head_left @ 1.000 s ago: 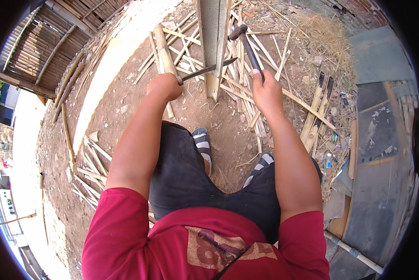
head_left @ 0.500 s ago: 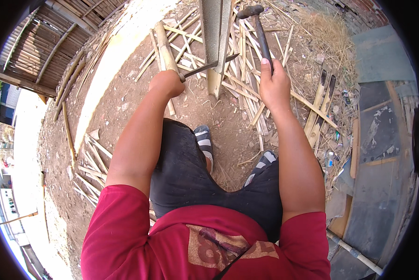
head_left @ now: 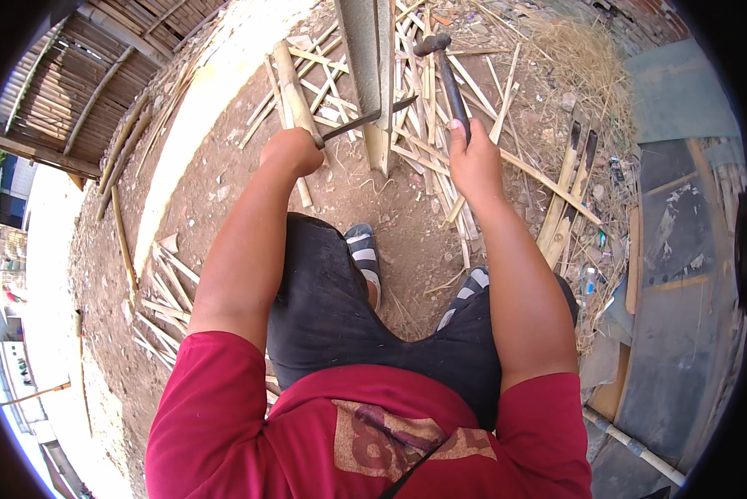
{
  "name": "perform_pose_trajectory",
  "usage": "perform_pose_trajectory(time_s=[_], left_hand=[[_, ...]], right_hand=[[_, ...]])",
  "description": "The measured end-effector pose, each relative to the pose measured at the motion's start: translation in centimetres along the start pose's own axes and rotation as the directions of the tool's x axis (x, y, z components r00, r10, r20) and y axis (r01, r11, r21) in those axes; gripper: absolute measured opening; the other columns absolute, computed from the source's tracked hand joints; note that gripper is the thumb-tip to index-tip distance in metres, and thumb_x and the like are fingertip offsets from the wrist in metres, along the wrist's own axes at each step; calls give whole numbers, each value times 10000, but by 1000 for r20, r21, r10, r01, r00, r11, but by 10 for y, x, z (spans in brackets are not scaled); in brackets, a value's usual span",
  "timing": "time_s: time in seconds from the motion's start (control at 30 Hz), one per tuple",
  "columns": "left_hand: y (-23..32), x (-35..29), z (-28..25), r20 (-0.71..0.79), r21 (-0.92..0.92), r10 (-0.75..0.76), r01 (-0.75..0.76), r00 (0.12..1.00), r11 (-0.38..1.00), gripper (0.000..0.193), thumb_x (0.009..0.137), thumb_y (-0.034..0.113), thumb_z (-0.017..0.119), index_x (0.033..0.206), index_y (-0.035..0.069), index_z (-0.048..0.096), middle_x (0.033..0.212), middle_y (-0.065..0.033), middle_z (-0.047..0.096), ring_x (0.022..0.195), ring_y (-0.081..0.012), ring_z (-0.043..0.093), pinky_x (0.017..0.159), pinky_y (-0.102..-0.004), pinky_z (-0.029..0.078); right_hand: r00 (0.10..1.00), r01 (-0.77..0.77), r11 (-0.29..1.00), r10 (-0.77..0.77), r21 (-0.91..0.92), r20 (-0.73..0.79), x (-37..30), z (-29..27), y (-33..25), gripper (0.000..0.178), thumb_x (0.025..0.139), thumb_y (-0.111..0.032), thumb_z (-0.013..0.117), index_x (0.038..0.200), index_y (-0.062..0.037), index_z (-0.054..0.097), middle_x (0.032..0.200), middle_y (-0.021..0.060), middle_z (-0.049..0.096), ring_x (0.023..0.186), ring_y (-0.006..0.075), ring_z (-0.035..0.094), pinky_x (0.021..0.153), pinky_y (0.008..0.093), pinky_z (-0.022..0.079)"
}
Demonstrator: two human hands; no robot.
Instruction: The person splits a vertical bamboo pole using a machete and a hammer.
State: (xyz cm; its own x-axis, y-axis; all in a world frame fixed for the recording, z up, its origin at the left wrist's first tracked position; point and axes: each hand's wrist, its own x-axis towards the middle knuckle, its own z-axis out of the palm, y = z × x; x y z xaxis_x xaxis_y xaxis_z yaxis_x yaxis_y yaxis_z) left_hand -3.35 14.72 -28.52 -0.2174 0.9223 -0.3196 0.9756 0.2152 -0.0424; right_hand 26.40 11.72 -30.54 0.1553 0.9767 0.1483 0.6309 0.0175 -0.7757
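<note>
My left hand (head_left: pixel 291 152) grips the handle of a long knife (head_left: pixel 365 118), whose blade lies across an upright grey bamboo pole (head_left: pixel 368 66) in front of me. Raised beside the pole, my right hand (head_left: pixel 473 160) holds a dark hammer-like tool (head_left: pixel 448 75) by its shaft, with the head up near the pole's right side. The pole's foot stands on the dirt between my hands.
Split bamboo strips (head_left: pixel 440 158) litter the dirt around the pole, and more lie at the left (head_left: pixel 161 283). My striped sandals (head_left: pixel 363 249) are below the pole. Boards and dry straw (head_left: pixel 590 66) are on the right, a slatted bamboo wall (head_left: pixel 82 91) at upper left.
My right hand has lifted the dark tool from a tilted position to nearly upright beside the pole. My left hand and the knife stay in place.
</note>
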Motion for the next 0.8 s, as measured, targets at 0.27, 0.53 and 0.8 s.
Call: perform_pose_trajectory(time_s=[0.27,0.53,0.8], left_hand=[[-1,-4,-1,19,-13,-25,25,1000,1000,348,893,257,648,1180,99,766,1184,-164,746,1098,-336,718,934,-430,574],[-3,-1,0,-14,20,-32,32,999,999,350,890,256,627,1201,197,775,1126,-164,753,1067,-333,719,926,-435,569],[0,-2,-4,24,-16,-25,25,999,1000,359,891,253,660,1178,62,761,1207,-163,743,1120,-327,717,938,-419,577]], right_hand=[[1000,-14,1000,13,27,18,10,-12,-5,467,1055,-435,506,1121,3,653,913,284,709,922,481,684,829,544,520],[976,-117,978,145,-171,162,-1,23,30,493,1040,-453,514,1138,11,648,1013,292,713,1020,482,674,904,538,522],[997,-36,991,44,132,-58,5,-5,-3,458,1050,-445,510,1080,-10,648,951,278,713,925,465,694,816,532,527]])
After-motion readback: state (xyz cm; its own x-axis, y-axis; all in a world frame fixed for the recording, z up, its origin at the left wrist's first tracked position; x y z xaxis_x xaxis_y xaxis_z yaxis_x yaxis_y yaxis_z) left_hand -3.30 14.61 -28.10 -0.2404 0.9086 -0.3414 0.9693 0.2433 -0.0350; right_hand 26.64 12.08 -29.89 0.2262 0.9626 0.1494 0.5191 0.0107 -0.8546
